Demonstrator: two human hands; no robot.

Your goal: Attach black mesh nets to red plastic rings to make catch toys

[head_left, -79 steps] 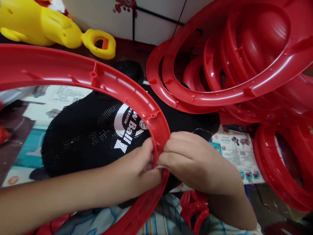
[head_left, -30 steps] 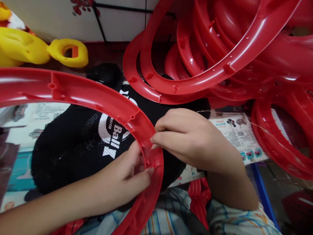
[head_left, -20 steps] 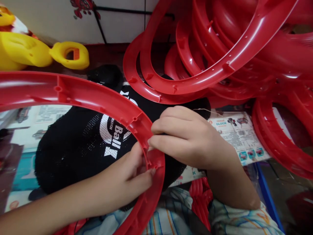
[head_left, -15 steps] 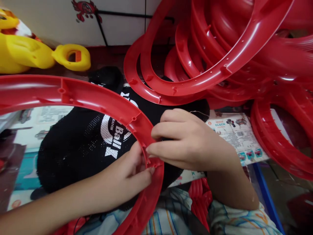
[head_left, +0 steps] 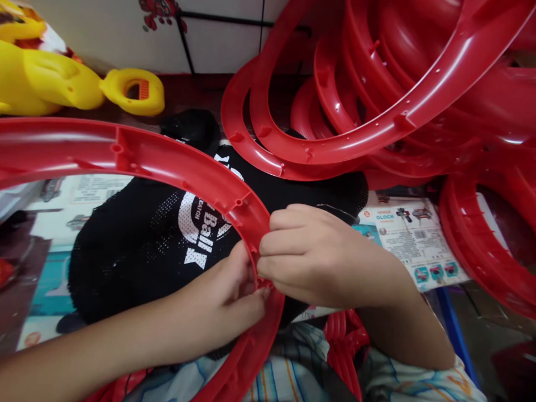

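A large red plastic ring [head_left: 167, 162], hollow side up with small ribs and screw posts, lies across the left and middle of the view. My left hand [head_left: 234, 296] grips its inner rim from the left, thumb on top and fingers curled beneath. On the same stretch of ring, my right hand [head_left: 301, 251] is closed, fingertips together and pressed against the channel; whatever they pinch is hidden. A thin thread or wire [head_left: 337, 211] shows just behind the right knuckles. Under the ring lies a black mesh cloth [head_left: 121, 251] with white lettering.
More red rings [head_left: 360, 134] are heaped at the back right. Yellow plastic toys [head_left: 134, 92] stand at the back left. Printed cardboard [head_left: 414, 240] lies beneath the cloth, and red ribbed parts [head_left: 343, 346] rest by the patterned clothing [head_left: 288, 363].
My right hand has moved down and closed its fingers tighter against the ring. My left hand keeps its hold. The whole view has shifted slightly.
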